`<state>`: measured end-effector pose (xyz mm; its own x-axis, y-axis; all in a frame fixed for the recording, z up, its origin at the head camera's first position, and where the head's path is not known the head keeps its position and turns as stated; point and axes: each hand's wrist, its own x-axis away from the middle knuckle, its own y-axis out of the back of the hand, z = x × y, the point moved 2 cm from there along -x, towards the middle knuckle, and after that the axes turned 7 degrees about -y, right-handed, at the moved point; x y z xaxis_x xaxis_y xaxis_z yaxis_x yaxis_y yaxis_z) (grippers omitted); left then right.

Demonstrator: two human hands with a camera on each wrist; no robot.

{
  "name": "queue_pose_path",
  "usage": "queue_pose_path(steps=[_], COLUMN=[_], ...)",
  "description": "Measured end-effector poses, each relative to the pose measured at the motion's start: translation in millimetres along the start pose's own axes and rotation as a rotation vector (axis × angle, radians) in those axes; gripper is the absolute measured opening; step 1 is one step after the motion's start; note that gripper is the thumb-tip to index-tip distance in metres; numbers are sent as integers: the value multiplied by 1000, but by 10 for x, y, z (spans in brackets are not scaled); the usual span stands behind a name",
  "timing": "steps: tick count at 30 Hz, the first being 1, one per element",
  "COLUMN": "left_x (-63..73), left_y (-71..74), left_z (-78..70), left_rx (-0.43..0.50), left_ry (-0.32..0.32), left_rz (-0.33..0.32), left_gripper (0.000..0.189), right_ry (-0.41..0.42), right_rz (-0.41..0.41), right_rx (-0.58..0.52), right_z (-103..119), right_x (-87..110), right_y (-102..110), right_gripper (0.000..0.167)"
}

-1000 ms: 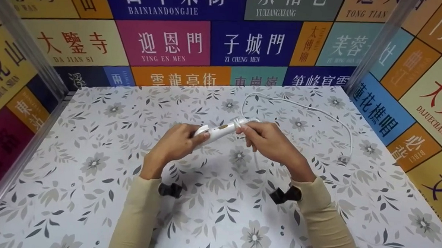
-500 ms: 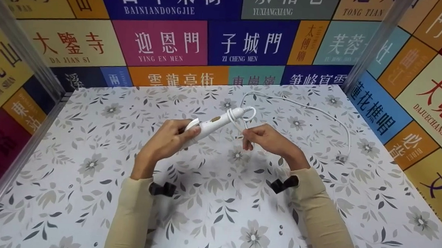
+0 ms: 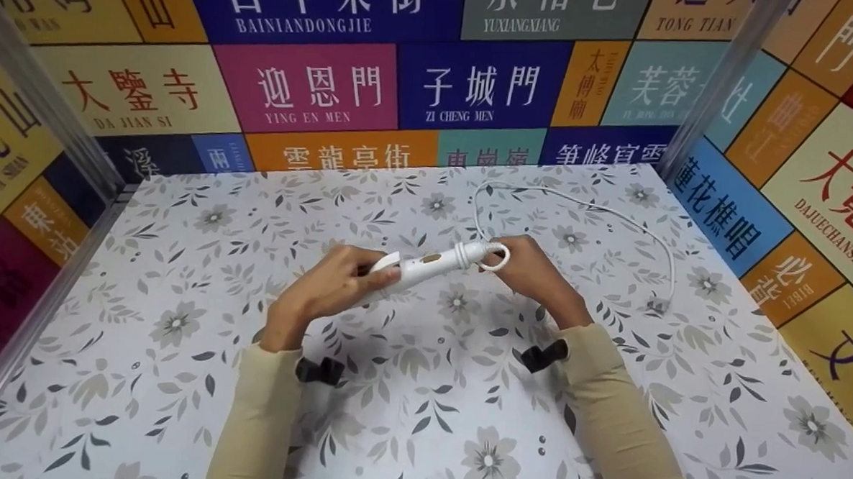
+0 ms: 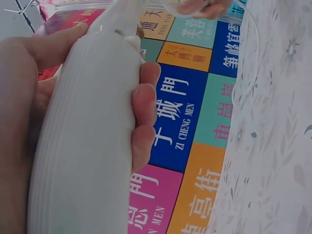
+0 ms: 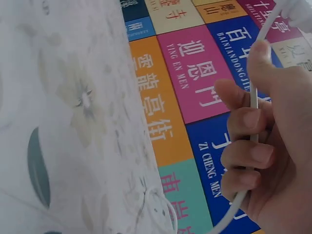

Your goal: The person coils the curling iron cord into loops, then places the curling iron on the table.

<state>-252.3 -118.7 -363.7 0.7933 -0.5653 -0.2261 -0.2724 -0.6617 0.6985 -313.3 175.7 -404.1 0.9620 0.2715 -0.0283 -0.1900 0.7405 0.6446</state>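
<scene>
A white hair iron (image 3: 440, 264) with a gold oval patch is held above the table, its cord end pointing right. My left hand (image 3: 327, 285) grips its body, thumb on one side and fingers (image 4: 144, 105) curled round the other in the left wrist view. A white cord (image 3: 497, 263) makes turns round the handle end, and one loop stands out there. My right hand (image 3: 533, 273) is just behind that loop, partly covered by it. In the right wrist view, the fingers (image 5: 248, 153) of that hand curl round the cord, with the thumb against it.
The rest of the cord arcs over the back right of the flower-patterned table (image 3: 361, 424) to a plug (image 3: 657, 305). Colourful printed panels (image 3: 484, 83) stand along the back and sides. A dark wrist mount (image 3: 320, 370) sits at each cuff.
My right hand has gone from the near side of the handle end to behind it, taking the cord round. The hair iron rose and then dipped flatter, still in my left hand.
</scene>
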Motion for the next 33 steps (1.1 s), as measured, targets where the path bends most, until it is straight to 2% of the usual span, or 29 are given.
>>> queue_pose_path(steps=[2,7,12,18,21,25,29,33], left_x=[-18,-64,-69,-78,-89,-101,-103,-71], left_y=[-41,-131,-156,-174,-179,-166,-126,-55], left_z=[-8,-19,-32,-36,-36,-27,-9,8], left_rx=[1,11,-7,-51,-72,-117,-177,-171], left_ry=[-6,-3,44,87,105,139,160,158], left_rz=[28,95,132,133,110,50,-15,-84], left_gripper=[28,28,27,28,29,31,33,33], right_ry=[11,-21,-17,23,64,137,183,185], right_rz=[-23,-23,-30,-69,-100,-133,-111,-52], right_rx=[-68,-204,-203,-184,-158,-68,9,-12], right_z=[14,75,195,355,456,599,703,739], right_x=[16,58,90,164,217,299,371,400], right_y=[36,119,150,135,126,106,59,5], right_gripper=[20,27,28,21,17,15,20,26])
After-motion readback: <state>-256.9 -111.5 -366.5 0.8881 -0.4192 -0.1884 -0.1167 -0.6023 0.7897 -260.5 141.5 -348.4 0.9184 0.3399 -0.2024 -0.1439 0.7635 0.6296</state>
